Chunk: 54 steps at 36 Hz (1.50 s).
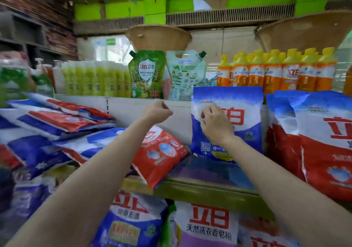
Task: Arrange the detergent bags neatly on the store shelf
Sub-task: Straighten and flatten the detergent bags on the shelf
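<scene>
On the shelf (209, 189), right hand (216, 125) presses one upright blue bag (245, 132).

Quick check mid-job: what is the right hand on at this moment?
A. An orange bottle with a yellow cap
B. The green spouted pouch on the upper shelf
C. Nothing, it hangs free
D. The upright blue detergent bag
D: the right hand lies against the front of the upright blue detergent bag on the shelf, while the left hand is curled in the air and holds nothing.
</scene>
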Available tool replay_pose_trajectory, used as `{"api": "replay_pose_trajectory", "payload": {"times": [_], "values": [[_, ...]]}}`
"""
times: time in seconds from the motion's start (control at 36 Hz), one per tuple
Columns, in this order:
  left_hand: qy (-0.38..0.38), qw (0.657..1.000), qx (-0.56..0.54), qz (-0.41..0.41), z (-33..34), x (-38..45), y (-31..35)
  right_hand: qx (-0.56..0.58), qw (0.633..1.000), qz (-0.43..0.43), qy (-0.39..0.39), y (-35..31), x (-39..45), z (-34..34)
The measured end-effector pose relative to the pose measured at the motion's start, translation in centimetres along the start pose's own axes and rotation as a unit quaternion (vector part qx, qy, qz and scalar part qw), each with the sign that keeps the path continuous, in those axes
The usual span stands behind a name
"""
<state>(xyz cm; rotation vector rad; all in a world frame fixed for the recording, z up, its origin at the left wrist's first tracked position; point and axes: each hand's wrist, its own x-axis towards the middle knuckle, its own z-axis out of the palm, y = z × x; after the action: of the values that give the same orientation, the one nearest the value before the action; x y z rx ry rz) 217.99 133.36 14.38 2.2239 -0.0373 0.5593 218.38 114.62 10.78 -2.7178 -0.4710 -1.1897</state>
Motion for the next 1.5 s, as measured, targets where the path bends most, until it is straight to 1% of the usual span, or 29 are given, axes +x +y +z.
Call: {"api": "replay_pose_trajectory", "payload": {"times": [0.08,0.19,0.36,0.56,0.64,0.69,0.83,0.94,1.08,1.19,1.25,1.33,1.42,1.5], "values": [[0.043,0.999,0.027,-0.017,-3.3,-0.8,-1.9,0.026,0.998,-0.055,-0.025,-3.4,1.0,0.6],[0.094,0.993,0.057,-0.043,-7.6,-2.2,-4.7,0.081,0.991,-0.102,-0.044,-7.7,2.1,1.4],[0.157,0.976,0.120,-0.088,-13.1,-4.9,-8.2,0.128,0.982,-0.132,-0.045,-14.0,3.6,2.2],[0.222,0.956,0.163,-0.104,-17.0,-6.6,-10.6,0.155,0.970,-0.179,-0.061,-19.5,5.0,3.1],[0.236,0.948,0.180,-0.114,-18.4,-6.5,-11.6,0.163,0.965,-0.190,-0.073,-21.1,5.3,3.7],[0.233,0.945,0.195,-0.118,-19.1,-6.3,-12.1,0.163,0.963,-0.198,-0.086,-21.9,5.5,4.0],[0.192,0.943,0.236,-0.134,-19.7,-5.3,-12.1,0.190,0.955,-0.189,-0.125,-23.3,6.4,4.8],[0.160,0.946,0.240,-0.145,-19.5,-3.4,-12.0,0.216,0.947,-0.177,-0.161,-24.5,7.4,5.2],[0.122,0.946,0.252,-0.163,-19.1,-0.6,-11.8,0.224,0.944,-0.174,-0.168,-25.9,8.4,5.7],[0.130,0.941,0.226,-0.216,-18.6,1.7,-12.4,0.225,0.944,-0.168,-0.175,-25.8,8.8,6.1],[0.142,0.937,0.223,-0.230,-18.0,2.3,-12.5,0.235,0.943,-0.154,-0.178,-25.4,9.0,6.2],[0.137,0.940,0.224,-0.218,-17.0,3.0,-13.2,0.237,0.949,-0.128,-0.163,-24.5,9.1,6.0],[0.135,0.931,0.272,-0.203,-16.6,3.3,-13.6,0.224,0.952,-0.118,-0.170,-23.5,8.8,5.7],[0.128,0.945,0.257,-0.159,-16.2,3.0,-13.5,0.245,0.954,-0.075,-0.157,-22.5,8.5,5.8]]}}
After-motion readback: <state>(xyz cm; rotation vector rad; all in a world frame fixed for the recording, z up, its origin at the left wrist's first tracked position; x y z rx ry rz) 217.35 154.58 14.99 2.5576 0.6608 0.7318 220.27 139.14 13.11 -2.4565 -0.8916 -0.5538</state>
